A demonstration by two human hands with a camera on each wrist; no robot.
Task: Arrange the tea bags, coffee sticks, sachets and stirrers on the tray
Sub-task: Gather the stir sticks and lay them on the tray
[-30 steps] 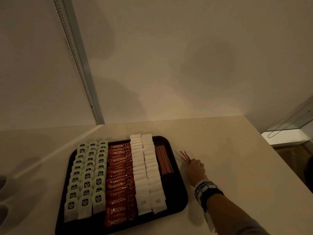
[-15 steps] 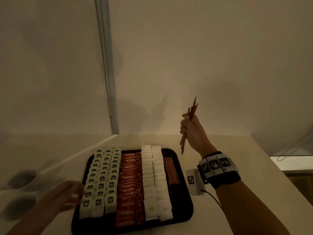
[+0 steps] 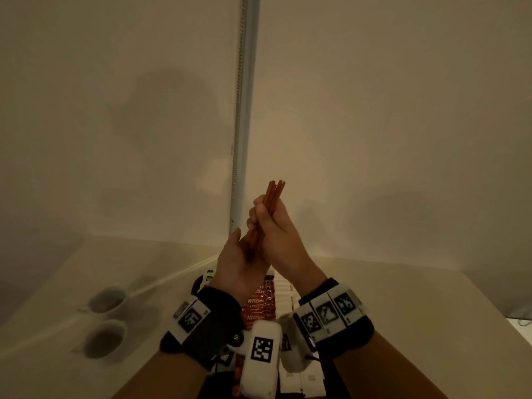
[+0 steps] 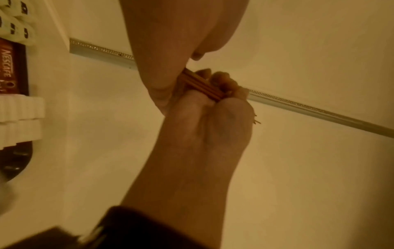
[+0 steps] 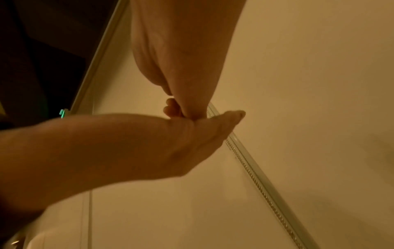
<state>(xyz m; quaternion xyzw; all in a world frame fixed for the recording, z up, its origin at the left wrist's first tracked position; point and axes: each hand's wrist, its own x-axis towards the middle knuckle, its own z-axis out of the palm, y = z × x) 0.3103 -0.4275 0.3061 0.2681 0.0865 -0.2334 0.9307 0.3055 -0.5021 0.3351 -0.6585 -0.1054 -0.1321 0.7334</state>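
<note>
The right hand has its fingers curled round a small bundle of reddish-brown stirrers, which stands nearly upright in the grip, the upper ends poking out above the fist. The left hand lies open beneath it, palm up and fingers fairly straight, and the lower ends of the stirrers come down against that palm; the left wrist view shows the bundle running from the fist onto the palm. Both hands are raised well above the counter, in front of the wall.

Below the wrists, mostly hidden by the wrist cameras, is the dark tray. Only strips of it show: Nescafé coffee sticks, white sachets just beside them, and a few tea bags at the far left corner. Two white cups stand on the counter to the left, well apart from the tray.

The step in hand appears to be squaring up the stirrers, tapping their ends level on the open palm before they go down. Next, the bundle likely needs lowering flat onto the tray's right side, parallel to the sachet rows, and released without the sticks fanning out or rolling off the rim.
</note>
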